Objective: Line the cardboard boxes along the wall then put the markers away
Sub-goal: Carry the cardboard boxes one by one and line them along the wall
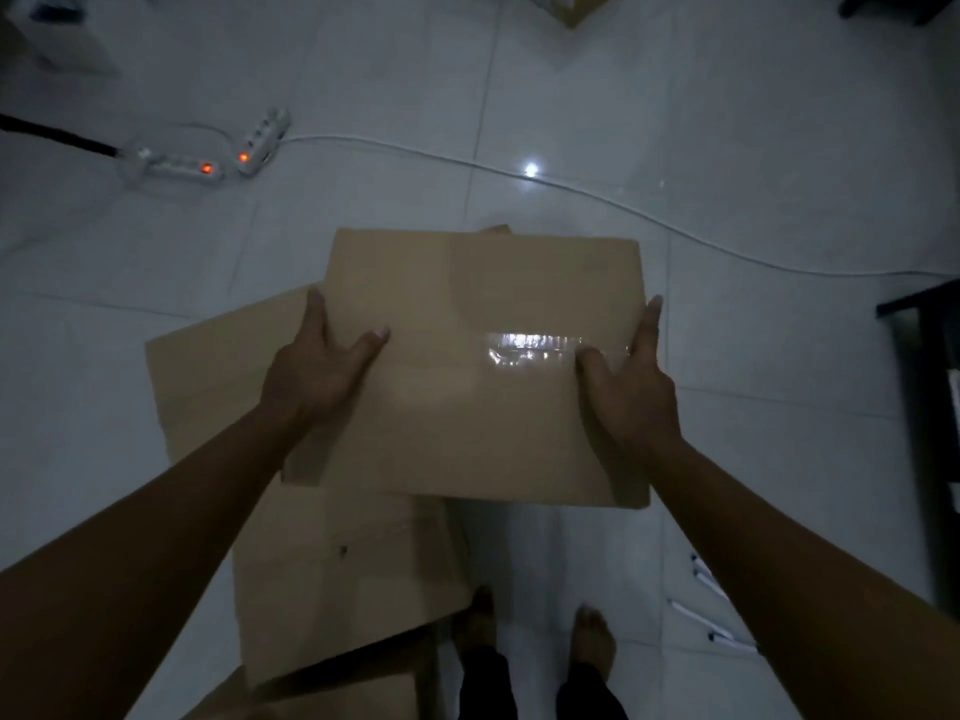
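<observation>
A taped brown cardboard box is held up in front of me above the floor. My left hand grips its left edge, thumb on top and fingers down the side. My right hand grips the right edge the same way. Below it lies a second flattened cardboard box on the tiles, and a third cardboard box sits nearer my feet. Several white markers lie on the floor at the lower right, partly hidden by my right arm.
Two white power strips with lit red switches lie at the upper left. A white cable crosses the tiled floor behind the box. Dark furniture stands at the right edge. Another carton shows at the top.
</observation>
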